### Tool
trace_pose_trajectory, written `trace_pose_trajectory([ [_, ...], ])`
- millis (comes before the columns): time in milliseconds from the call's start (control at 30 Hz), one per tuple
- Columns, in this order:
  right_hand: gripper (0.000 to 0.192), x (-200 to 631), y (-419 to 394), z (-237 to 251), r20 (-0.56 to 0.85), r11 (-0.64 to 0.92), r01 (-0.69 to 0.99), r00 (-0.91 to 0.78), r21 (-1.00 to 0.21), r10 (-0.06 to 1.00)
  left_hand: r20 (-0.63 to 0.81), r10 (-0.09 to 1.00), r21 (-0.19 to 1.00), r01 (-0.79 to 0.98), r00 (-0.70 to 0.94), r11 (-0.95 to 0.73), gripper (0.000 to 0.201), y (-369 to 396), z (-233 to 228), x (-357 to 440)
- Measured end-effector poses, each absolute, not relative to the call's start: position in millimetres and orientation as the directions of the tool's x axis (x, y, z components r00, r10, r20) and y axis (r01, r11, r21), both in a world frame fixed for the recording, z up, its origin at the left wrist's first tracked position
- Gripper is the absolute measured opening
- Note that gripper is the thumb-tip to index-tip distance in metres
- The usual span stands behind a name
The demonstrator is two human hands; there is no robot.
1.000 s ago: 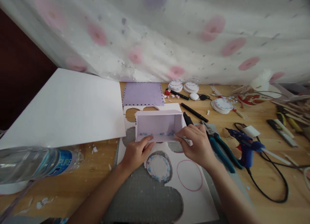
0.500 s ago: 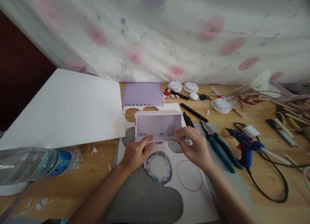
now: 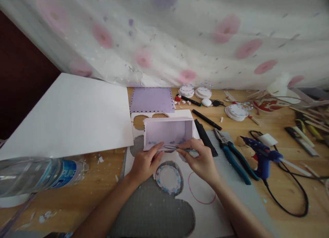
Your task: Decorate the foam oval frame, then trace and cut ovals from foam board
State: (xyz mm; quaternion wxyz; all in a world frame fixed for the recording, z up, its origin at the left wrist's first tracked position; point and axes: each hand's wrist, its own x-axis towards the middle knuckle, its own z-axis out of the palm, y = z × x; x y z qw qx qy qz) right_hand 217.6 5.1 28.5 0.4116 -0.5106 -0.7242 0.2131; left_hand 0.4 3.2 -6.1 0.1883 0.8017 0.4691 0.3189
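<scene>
Here we are steadying the lilac box (image 3: pixel 168 132) on the white cut-out sheet (image 3: pixel 205 214). Our left hand (image 3: pixel 145 162) is pressing fingertips to the box's near wall, fingers together, clasping nothing. Our right hand (image 3: pixel 203 161), just right of it, is pinching a thin tool (image 3: pixel 177 148) whose tip is lying along that near wall. We cannot make out what the tool is. Far left of the box, a bottle (image 3: pixel 38 176) is showing "PURE", partly cut off.
</scene>
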Motion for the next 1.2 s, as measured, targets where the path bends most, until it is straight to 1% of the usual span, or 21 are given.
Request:
trace_pose_trajectory([
  [200,0.007,216.7,4.7,30.1,0.374,0.383,0.563,-0.138,-0.732,0.917,0.276,0.89,0.609,0.65,0.364,-0.455,0.03,4.1,-1.9,0.9],
  [300,0.007,224.3,7.1,35.0,0.418,0.374,0.546,-0.048,-0.749,0.907,0.264,0.889,0.613,0.647,0.373,-0.453,0.031,4.3,0.1,0.6],
  [333,0.007,228.7,8.4,37.8,0.447,0.378,0.563,-0.018,-0.735,0.894,0.264,0.888,0.611,0.647,0.376,-0.455,0.031,4.2,0.5,0.5],
  [400,0.006,238.5,11.1,45.1,0.51,0.414,0.646,-0.043,-0.642,0.859,0.266,0.885,0.603,0.65,0.382,-0.462,0.032,4.0,1.0,0.4],
  [467,0.008,246.9,13.6,53.1,0.527,0.469,0.74,-0.182,-0.483,0.83,0.266,0.884,0.597,0.654,0.384,-0.464,0.033,3.7,1.0,0.3],
  [533,0.012,251.3,15.4,60.0,0.49,0.527,0.777,-0.331,-0.343,0.807,0.257,0.887,0.598,0.658,0.383,-0.457,0.033,3.4,0.7,0.3],
  [600,0.015,251.3,16.6,64.3,0.447,0.568,0.778,-0.422,-0.268,0.789,0.249,0.89,0.6,0.661,0.382,-0.451,0.033,3.2,0.4,0.2],
  [700,0.018,246.7,18.0,66.0,0.392,0.602,0.771,-0.498,-0.208,0.773,0.241,0.891,0.598,0.665,0.384,-0.448,0.033,3.1,-0.3,0.1],
  [867,0.02,241.5,20.4,62.3,0.372,0.604,0.775,-0.512,-0.188,0.774,0.253,0.89,0.596,0.663,0.38,-0.453,0.033,3.6,-1.6,0.1],
  [1200,0.014,242.3,23.5,56.6,0.399,0.586,0.773,-0.471,-0.244,0.787,0.275,0.884,0.583,0.665,0.379,-0.467,0.032,4.3,-1.9,0.6],
])
